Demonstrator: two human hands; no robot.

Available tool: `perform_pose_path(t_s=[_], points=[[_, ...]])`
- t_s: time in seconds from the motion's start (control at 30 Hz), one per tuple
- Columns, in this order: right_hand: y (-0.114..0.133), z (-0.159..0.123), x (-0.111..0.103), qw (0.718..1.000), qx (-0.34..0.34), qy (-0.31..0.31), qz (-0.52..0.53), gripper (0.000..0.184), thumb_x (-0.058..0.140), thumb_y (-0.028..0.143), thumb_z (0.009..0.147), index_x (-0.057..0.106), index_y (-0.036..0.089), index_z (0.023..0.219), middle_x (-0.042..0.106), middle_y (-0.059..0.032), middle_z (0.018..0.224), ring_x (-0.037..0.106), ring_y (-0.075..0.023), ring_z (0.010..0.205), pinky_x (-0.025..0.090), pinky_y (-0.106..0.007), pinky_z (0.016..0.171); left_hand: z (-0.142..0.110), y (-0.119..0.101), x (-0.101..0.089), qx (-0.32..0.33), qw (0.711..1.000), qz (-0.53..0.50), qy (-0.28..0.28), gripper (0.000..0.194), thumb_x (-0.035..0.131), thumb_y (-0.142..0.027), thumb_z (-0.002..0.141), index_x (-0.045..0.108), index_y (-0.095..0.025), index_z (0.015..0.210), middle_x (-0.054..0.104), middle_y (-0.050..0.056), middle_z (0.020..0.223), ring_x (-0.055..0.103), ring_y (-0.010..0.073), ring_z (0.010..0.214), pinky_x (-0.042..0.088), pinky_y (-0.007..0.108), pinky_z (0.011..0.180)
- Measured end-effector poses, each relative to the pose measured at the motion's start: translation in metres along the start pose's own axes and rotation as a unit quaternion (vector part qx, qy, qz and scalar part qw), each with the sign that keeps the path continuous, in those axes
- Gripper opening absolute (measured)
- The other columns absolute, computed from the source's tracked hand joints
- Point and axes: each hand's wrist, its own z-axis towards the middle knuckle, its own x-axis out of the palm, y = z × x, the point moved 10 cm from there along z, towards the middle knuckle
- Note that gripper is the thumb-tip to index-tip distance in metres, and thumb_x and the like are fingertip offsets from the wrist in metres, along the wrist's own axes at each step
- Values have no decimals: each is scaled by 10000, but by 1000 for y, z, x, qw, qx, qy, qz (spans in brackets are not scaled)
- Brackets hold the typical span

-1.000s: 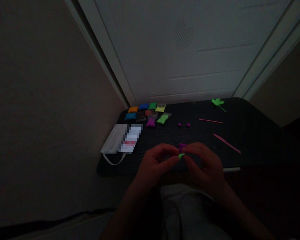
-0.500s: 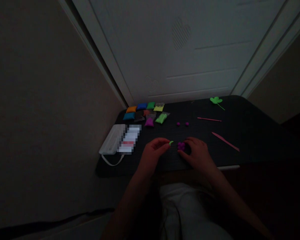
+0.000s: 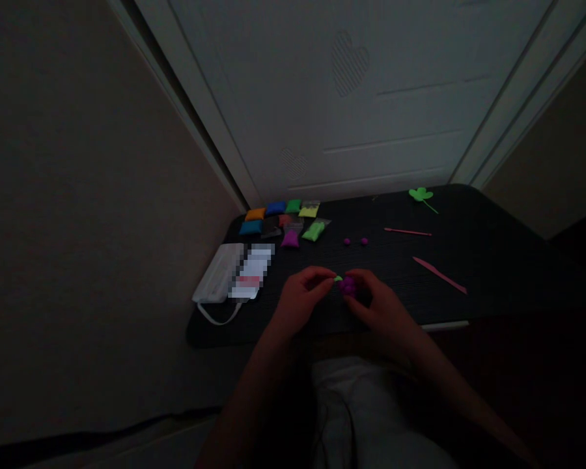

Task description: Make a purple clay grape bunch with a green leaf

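Note:
Between the thumb and fingers of my left hand [image 3: 303,296] is a small light-green clay piece [image 3: 338,278]. My right hand [image 3: 378,301] grips a cluster of purple clay balls [image 3: 348,286] by its right side. The green piece meets the upper left of the cluster; whether it is stuck on cannot be made out. Beyond my hands, two loose purple clay balls [image 3: 355,241] lie side by side on the dark table [image 3: 371,218].
Several coloured clay packets [image 3: 275,208] lie at the back left. Nearer are a white case [image 3: 219,273] with a strap and a blurred phone [image 3: 254,270]. On the right lie a thin pink tool [image 3: 407,232], a pink clay knife [image 3: 439,275] and a green clover-shaped piece [image 3: 421,195].
My right hand has brought the purple cluster left, up against the green piece in my left hand. The gap between them has closed.

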Motion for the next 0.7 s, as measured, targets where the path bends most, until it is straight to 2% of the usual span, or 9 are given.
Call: perform_pose_path(t_s=[0.4,0.7], points=[[8,-3,3,1000,-2,11,13,357,517,145,755,459,203,1103,552,-51,1075,534,-155,967,420,-326,855,-2,-6,2,36,999,16,14,218,525,-328,751,624,-174,869,619,37,889,564,166,853,408,279,783],[2,-2,8,998,10,20,57,352,546,171,749,463,226,1087,562,-30,1032,546,-153,934,436,-304,835,-2,3,-2,7,998,-55,-6,237,487,-324,780,632,-182,902,628,34,927,552,171,907,397,289,824]])
